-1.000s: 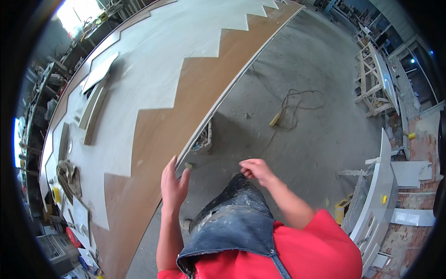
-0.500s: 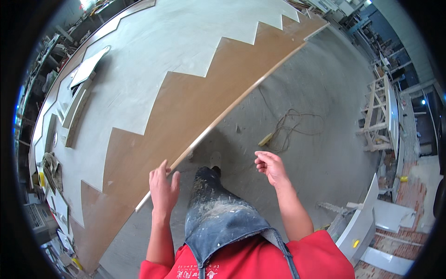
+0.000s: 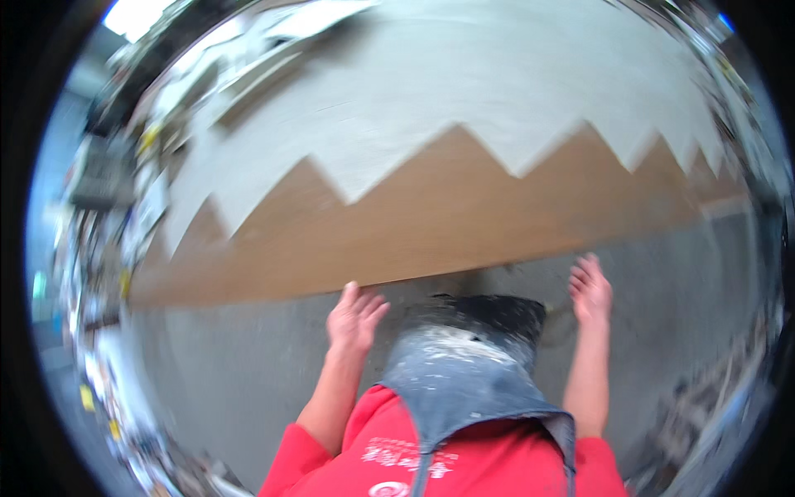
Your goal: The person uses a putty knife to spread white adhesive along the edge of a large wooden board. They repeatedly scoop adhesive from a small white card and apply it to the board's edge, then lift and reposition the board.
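A wide brown board surface (image 3: 464, 207) stretches across in front of me. Its far side meets a pale grey-white sheet (image 3: 464, 66) in a zigzag line. My left hand (image 3: 356, 315) is at the board's near edge, fingers apart and holding nothing; whether the fingertips touch the edge is unclear. Farther right, my right hand (image 3: 590, 290) is raised close to the same edge, its fingers loosely bent and slightly blurred, with nothing visible in them. A dark apron (image 3: 455, 364) with white smears hangs between my arms.
Grey floor (image 3: 240, 364) lies below the board's near edge. Pale curved pieces (image 3: 261, 79) rest on the sheet at the far left. Blurred clutter (image 3: 103, 199) lines the left side, and more blurred material (image 3: 712, 398) is at the lower right.
My view has turned, so the board's near edge now runs nearly level instead of steeply slanted. Both hands now face that edge. The pale strip seen along it before no longer shows.
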Demonstrator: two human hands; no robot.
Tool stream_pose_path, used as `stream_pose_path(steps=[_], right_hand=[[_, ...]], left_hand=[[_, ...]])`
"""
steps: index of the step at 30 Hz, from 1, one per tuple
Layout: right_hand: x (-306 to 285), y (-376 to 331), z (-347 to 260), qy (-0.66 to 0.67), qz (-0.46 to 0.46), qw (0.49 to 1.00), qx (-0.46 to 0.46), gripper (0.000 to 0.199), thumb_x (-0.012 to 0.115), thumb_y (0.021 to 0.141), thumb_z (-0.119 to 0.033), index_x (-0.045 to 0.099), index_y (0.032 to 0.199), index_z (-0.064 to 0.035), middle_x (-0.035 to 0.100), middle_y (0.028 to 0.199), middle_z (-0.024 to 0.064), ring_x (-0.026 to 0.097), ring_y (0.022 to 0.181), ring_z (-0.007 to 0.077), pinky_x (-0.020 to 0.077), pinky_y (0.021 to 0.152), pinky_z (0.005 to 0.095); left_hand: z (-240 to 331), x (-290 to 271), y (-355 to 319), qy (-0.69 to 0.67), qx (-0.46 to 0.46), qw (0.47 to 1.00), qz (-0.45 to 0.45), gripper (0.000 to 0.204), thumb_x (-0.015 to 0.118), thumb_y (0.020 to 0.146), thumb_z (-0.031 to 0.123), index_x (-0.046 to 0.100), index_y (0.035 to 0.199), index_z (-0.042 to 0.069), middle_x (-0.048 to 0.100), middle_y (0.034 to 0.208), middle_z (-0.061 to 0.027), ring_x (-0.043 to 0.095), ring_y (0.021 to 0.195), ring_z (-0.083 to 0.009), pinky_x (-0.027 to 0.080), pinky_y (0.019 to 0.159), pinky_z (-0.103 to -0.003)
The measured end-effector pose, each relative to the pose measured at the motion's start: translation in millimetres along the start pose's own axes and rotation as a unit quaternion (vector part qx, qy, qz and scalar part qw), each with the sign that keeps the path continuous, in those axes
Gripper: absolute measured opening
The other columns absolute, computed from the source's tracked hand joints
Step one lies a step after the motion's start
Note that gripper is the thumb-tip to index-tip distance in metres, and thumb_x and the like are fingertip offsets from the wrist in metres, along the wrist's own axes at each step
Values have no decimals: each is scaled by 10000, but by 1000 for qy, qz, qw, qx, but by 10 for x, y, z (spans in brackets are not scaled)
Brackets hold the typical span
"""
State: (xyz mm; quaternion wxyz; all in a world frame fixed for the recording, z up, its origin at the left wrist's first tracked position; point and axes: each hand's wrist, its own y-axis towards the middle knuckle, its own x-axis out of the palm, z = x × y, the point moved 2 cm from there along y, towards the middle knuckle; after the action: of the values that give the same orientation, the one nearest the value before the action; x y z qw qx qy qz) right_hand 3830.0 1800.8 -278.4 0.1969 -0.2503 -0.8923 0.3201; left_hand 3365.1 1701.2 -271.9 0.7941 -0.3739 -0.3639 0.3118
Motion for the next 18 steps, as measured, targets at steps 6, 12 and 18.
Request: stream_pose_path(steps=[6,12,18], right_hand=[[-259,349,-149,-131,15,991,32,471,733,866,-535,672,948,-75,553,735,-21,498,610,83,417,514,231],[-295,557,-222,-91,-19,993,70,304,779,863,-422,635,822,-157,546,690,-35,499,587,84,401,504,231],[-346,783,-79,-2,-112,993,36,229,739,910,-349,645,855,-148,562,698,-30,505,623,94,411,551,240]], left_hand=[[-77,16,12,11,54,993,108,588,656,949,416,518,1288,-45,554,1304,-260,556,1192,-434,530,917,-555],[-237,130,50,-11,101,983,154,517,731,895,422,605,1133,-19,653,1092,-204,629,1010,-377,550,834,-538],[-258,26,291,-52,119,986,105,429,749,889,371,652,1074,-3,690,1029,-178,653,986,-335,537,893,-507]])
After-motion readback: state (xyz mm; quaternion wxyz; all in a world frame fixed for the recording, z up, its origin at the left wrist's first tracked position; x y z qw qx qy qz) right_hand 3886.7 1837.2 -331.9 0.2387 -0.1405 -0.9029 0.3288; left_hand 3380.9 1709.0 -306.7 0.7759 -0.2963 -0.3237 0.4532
